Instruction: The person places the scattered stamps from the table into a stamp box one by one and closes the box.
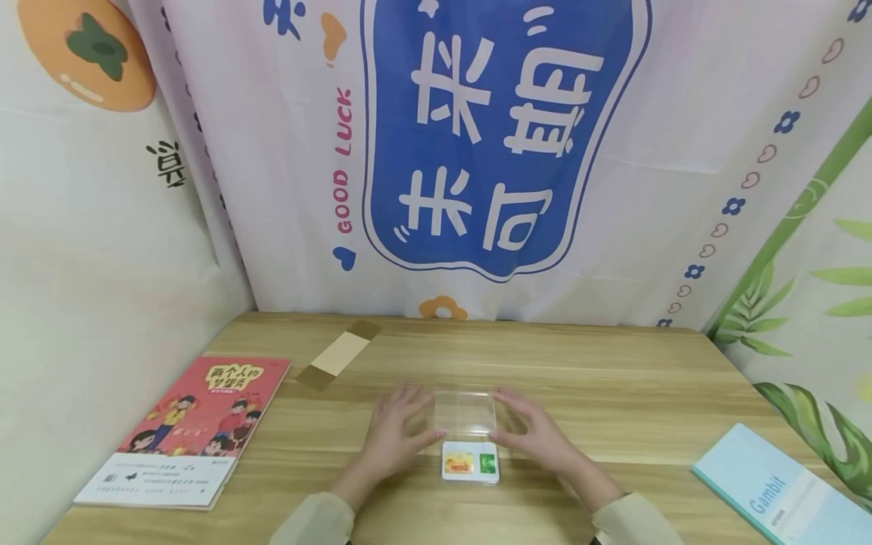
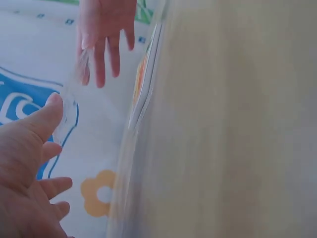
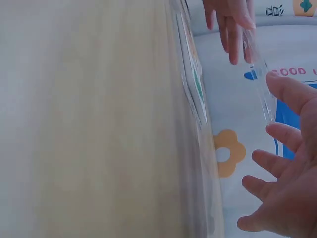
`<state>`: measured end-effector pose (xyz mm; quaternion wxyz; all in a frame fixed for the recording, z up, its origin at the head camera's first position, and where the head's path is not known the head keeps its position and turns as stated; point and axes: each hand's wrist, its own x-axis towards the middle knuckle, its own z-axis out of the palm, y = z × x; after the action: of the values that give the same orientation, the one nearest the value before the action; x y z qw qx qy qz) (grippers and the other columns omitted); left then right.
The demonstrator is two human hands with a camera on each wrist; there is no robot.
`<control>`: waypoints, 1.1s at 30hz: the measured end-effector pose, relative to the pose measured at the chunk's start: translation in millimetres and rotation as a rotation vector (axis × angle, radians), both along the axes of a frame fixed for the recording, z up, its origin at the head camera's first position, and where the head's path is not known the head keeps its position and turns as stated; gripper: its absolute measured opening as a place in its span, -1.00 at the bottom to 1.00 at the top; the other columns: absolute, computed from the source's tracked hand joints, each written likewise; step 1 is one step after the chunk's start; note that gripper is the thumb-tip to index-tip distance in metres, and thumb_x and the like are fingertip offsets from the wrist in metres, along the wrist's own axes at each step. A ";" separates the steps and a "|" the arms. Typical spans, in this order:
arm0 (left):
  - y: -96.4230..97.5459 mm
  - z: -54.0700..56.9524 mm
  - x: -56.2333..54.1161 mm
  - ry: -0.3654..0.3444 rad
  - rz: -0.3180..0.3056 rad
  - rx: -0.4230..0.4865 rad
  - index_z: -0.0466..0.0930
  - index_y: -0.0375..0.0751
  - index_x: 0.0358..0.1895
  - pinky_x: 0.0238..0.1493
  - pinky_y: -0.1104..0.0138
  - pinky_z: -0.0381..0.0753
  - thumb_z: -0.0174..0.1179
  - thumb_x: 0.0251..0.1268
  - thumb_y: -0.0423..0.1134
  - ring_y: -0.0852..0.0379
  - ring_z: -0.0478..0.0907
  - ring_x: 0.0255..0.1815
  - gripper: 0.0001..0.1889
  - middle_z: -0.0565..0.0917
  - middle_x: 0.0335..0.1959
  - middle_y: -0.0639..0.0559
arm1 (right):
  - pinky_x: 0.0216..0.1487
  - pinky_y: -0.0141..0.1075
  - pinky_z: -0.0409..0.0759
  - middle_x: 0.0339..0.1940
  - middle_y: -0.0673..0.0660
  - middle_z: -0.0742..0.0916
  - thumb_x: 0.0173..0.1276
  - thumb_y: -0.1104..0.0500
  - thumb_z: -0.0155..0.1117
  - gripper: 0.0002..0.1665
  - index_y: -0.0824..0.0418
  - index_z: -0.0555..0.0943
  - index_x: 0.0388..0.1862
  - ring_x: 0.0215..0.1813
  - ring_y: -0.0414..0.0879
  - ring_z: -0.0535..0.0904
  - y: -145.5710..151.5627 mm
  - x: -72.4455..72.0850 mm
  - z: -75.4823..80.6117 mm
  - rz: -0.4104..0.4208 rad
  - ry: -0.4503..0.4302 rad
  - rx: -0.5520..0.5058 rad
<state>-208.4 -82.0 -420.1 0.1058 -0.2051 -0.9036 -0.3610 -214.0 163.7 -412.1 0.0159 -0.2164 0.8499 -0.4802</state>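
My left hand and right hand hold a clear plastic lid between them, one at each side. In the left wrist view the thumb and index finger of the left hand pinch the lid's edge, while the other fingers spread out. The right hand grips its edge the same way in the right wrist view. Just below the lid in the head view, a small white case lies on the table, with an orange-yellow picture and a green one on top. The lid is raised above the tabletop.
A red picture book lies on the left of the wooden table. Strips of brown and beige tape stick to the table behind the left hand. At the right edge is a light blue notebook. A printed curtain hangs behind.
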 end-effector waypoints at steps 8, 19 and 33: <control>3.4 -5.8 25.0 -0.037 -0.023 -0.008 0.39 -0.17 0.11 0.03 -0.27 -0.23 0.17 -0.08 0.13 -0.25 -0.07 0.25 -0.35 0.19 0.23 -0.17 | 0.07 0.23 -0.04 0.26 0.31 0.21 0.00 0.07 0.32 -0.25 0.27 0.31 0.17 0.24 0.29 0.02 6.0 23.3 -8.1 0.014 -0.045 -0.020; 6.2 -20.1 37.6 -0.044 0.029 -0.077 0.41 -0.08 0.10 0.06 -0.23 -0.25 0.14 -0.11 0.19 -0.27 0.00 0.22 -0.34 0.25 0.18 -0.25 | 0.08 0.25 -0.32 0.17 0.34 0.34 -0.07 -0.06 0.34 -0.27 0.22 0.42 0.09 0.21 0.25 0.13 7.1 29.9 -28.3 -0.021 0.068 0.080; 6.0 -23.4 39.2 -0.031 0.026 -0.178 0.44 -0.08 0.06 0.05 -0.24 -0.22 0.16 -0.15 0.20 -0.25 0.05 0.21 -0.35 0.26 0.18 -0.23 | 0.08 0.24 -0.16 0.12 0.26 0.42 -0.11 -0.14 0.34 -0.30 0.17 0.49 0.01 0.19 0.22 0.17 6.6 30.9 -40.0 -0.043 0.229 0.212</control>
<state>-169.2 -76.0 -443.5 0.0780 -0.1965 -0.9361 -0.2812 -183.1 170.2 -452.1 -0.0686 -0.2488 0.8964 -0.3603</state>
